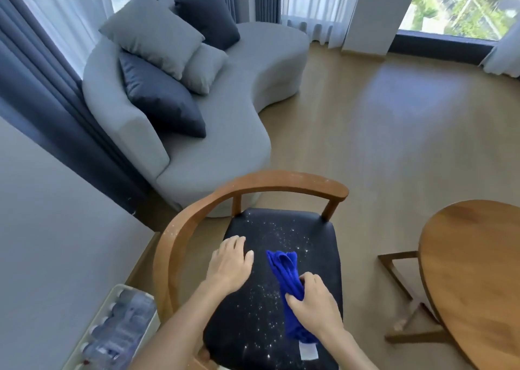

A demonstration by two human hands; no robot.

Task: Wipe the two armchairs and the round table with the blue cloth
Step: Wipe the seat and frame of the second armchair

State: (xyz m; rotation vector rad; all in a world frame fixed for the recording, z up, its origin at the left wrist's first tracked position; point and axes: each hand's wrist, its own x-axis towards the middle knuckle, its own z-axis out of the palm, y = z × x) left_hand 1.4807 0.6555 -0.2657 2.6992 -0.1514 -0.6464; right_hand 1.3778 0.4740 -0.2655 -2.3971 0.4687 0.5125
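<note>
armchair [253, 201], seat centre: right hand [318, 305] gripping bunched blue cloth [287, 274] for wiping white specks; left hand [229, 262] lying flat, fingers straight, likely steadying seat [315, 257]; round table [472, 271] untouched.

The round counter [475, 279] runs out past the right and bottom edges, so only its left part shows, and the wooden frame [408, 293] beneath it is blurred and partly hidden under the top. The blue cloth [287, 282] is partly covered by the right hand [318, 305], and a small white tag [308, 351] at its lower end is too blurred to read. The pack of bottles [118, 330] is blurred and cut off at the bottom edge, as is the front of the armchair [281, 257] seat.
</note>
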